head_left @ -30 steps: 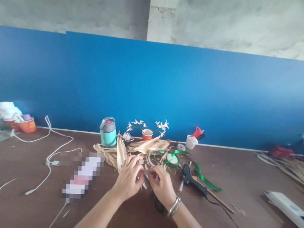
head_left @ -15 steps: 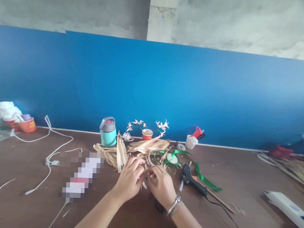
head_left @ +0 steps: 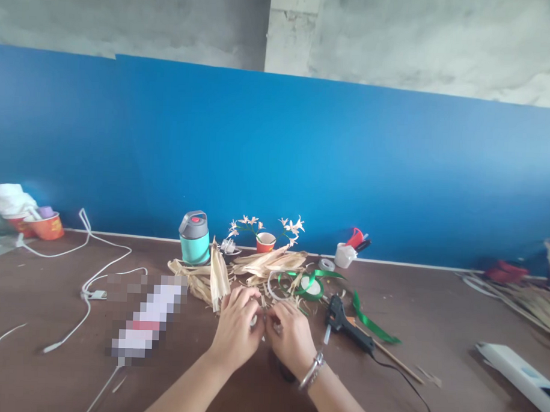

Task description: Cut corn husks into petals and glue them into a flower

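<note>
My left hand (head_left: 239,322) and my right hand (head_left: 290,333) meet over the brown table, fingers curled and fingertips pinched close together. Whatever small thing they pinch is mostly hidden; only a pale bit shows between them. Just beyond lie dry corn husks (head_left: 268,263), with one husk piece (head_left: 219,276) standing up by my left hand. A roll of green ribbon (head_left: 316,287) sits past my right hand. To the right of that hand rests a black glue gun (head_left: 348,327) with its cord trailing forward.
At the back stand a turquoise flask (head_left: 195,239), an orange paper cup (head_left: 265,243) with husk flowers (head_left: 293,226), and a white cup (head_left: 345,255) of pens. A tape roll (head_left: 326,265) lies nearby. Left are white cables (head_left: 89,277) and a blurred power strip (head_left: 147,322); right, a white box (head_left: 517,377).
My hands have drawn slightly closer together, and my right fingers are curled in more. The whole view has shifted a little; the things on the table stay put.
</note>
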`<state>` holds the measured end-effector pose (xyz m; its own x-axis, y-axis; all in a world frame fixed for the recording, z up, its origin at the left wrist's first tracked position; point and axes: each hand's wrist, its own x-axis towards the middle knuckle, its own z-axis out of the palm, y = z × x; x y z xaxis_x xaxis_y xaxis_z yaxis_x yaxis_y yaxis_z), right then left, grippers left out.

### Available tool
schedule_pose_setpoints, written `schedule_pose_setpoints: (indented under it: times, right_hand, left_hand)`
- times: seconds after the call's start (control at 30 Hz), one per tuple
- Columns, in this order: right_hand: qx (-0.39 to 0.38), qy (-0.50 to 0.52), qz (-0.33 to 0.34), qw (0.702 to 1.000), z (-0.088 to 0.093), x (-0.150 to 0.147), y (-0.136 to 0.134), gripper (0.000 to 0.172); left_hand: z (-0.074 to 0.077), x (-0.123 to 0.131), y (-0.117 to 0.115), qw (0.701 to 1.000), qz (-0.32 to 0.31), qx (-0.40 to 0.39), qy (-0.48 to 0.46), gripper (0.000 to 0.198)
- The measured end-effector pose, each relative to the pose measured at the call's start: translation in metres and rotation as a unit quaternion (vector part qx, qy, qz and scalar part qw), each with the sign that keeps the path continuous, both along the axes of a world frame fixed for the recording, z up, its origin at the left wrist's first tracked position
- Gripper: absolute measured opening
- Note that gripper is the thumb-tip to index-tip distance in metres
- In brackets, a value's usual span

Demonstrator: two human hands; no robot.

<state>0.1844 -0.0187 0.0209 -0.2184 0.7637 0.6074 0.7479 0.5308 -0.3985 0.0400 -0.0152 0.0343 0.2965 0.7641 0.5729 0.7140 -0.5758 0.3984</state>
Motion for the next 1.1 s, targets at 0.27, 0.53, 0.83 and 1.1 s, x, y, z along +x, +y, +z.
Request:
schedule_pose_setpoints:
  times: [0.27,0.53,0.83,1.1]
  right_hand:
    - [0.007,0.014,-0.011,1.0,-0.002,0.0,0.002,0.015]
    - [0.013,0.028,-0.056,0.998,-0.005,-0.004,0.001,0.015]
    - [-0.029,0.051,-0.073,0.996,-0.002,0.004,0.004,0.011]
    - [-0.023,0.034,-0.03,0.999,0.005,0.001,0.0,0.009]
  left_hand:
    - [-0.003,0.0,0.001,1.0,0.025,0.014,-0.007,0.009]
    - [-0.003,0.001,0.001,0.998,0.062,0.023,-0.009,0.009]
    - [-0.007,-0.008,0.01,0.999,0.043,0.027,-0.018,0.016]
    - [-0.007,-0.004,0.008,1.0,-0.002,0.021,-0.011,0.012]
